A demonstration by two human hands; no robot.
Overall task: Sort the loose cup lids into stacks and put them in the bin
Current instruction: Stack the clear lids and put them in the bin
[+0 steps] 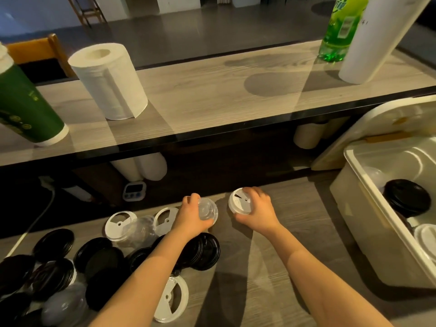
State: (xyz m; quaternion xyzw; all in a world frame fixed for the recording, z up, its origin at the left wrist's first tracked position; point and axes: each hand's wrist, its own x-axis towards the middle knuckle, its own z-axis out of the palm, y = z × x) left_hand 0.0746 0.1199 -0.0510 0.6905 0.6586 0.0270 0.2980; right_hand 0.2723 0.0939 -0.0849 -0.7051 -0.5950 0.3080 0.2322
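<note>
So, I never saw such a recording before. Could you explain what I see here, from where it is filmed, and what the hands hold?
No machine here: a person works with bare hands, and the single picture comes from a camera worn on the head, looking forward and down. The left hand grips a clear lid; the right hand grips a white lid. Loose black lids lie on the wooden surface at the left. A white bin at the right holds a stack of black lids. A paper towel roll stands on a raised counter.
</note>
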